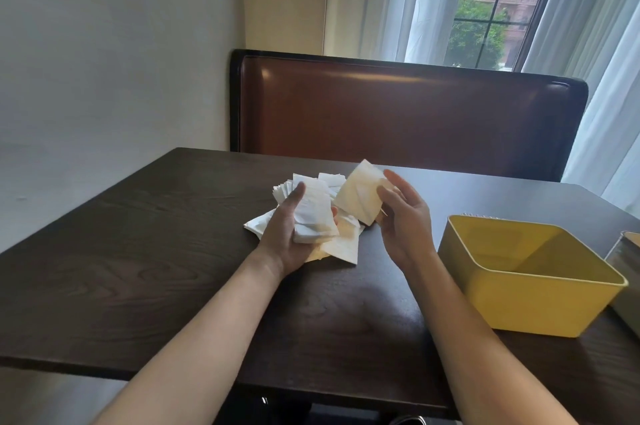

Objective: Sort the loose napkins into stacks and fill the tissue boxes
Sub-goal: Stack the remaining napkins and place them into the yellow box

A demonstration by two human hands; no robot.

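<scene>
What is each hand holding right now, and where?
Left hand grips a napkin stack from underneath; right hand pinches one napkin at its edge.

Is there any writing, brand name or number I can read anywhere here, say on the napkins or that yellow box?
None can be read.
The napkins held in the left hand and right hand look plain white.
The yellow box shows no label on its visible sides.
The metal box at the right edge is mostly out of view.
</scene>
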